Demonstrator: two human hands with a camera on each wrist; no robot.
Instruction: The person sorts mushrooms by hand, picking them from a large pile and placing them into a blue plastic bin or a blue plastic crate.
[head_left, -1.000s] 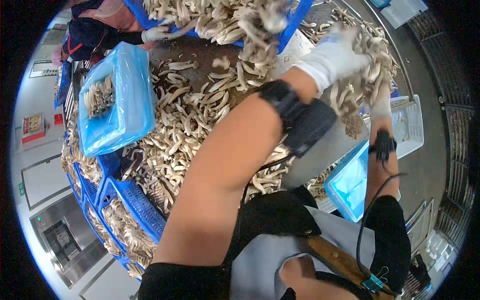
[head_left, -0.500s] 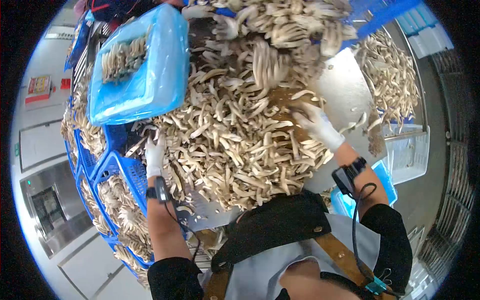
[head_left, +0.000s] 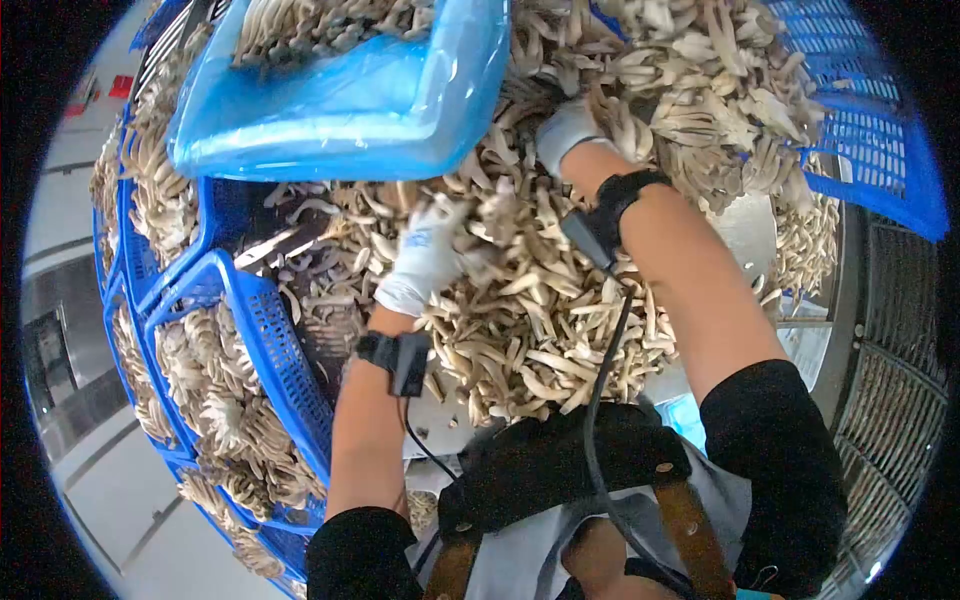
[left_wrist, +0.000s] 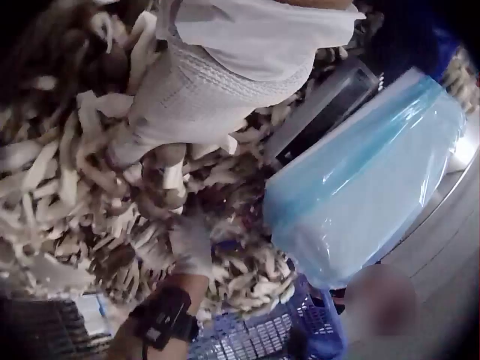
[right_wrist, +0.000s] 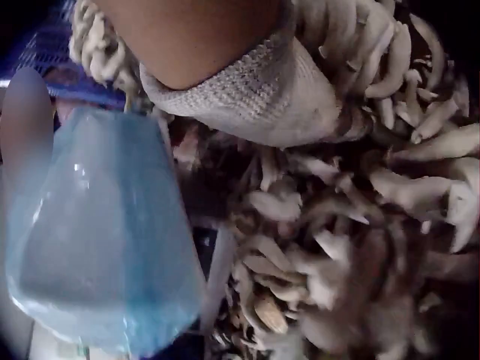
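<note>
My left hand [head_left: 425, 250], in a white knit glove, reaches down into a pile of loose pale mushrooms [head_left: 540, 340]. Mushroom stems show right below that hand [left_wrist: 202, 97] in the left wrist view. My right hand [head_left: 570, 135], gloved alike, is farther forward, at the foot of a heap of mushroom clusters [head_left: 720, 120]. In the right wrist view its fingers sink among the mushrooms [right_wrist: 442, 180] and are mostly hidden. Whether either hand grips any mushrooms, I cannot tell.
A tray in blue plastic film [head_left: 340, 110], with a row of mushrooms inside, stands ahead of my left hand. Blue crates [head_left: 285, 350] full of mushroom clusters line the left side. A blue perforated crate [head_left: 870, 150] stands at the far right, near more loose mushrooms [head_left: 805, 240].
Both hands were at the right among mushrooms, then spread to either side of the pile. Now the left is nearer the middle and the right farther forward. The filmed tray appears larger and nearer.
</note>
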